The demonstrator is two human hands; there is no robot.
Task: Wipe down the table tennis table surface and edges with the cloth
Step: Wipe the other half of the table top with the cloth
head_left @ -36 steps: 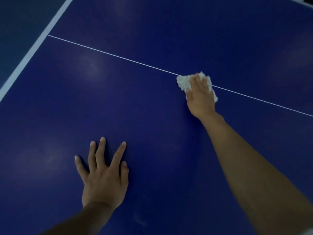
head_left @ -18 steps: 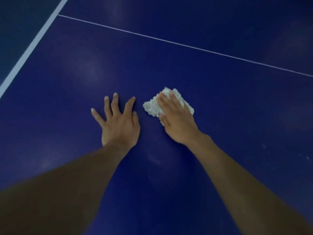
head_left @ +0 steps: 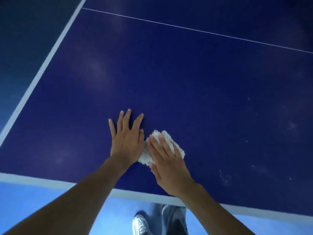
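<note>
The left hand (head_left: 126, 141) lies palm down on the dark blue counter (head_left: 203, 99), wide open, its fingers straight and fanned apart, with the fingertips pointing toward the far side. Its forearm runs back toward the near left, crossing the counter's near edge.

The right hand (head_left: 167, 165) is also open: its fingers are straight and close together and lie flat on top of the white cloth (head_left: 144, 156), pressing it onto the surface rather than curling round it. The thumb lies by the cloth's near side. This forearm comes in from the near right, so the two arms angle toward each other.

The cloth is bunched into a small wad just beside the left hand, its left side up against that hand's thumb edge. It sits near the counter's near edge, closer to the near left corner than to the right side.

A white stripe (head_left: 50, 182) borders the near edge, and another (head_left: 42, 68) borders the left edge. A thin white line (head_left: 203, 32) crosses the far part. Pale specks (head_left: 225, 177) dot the surface to the right. Below the near edge, a shoe (head_left: 139, 224) and a trouser leg (head_left: 174, 219) show above the lighter blue floor (head_left: 33, 200).
</note>
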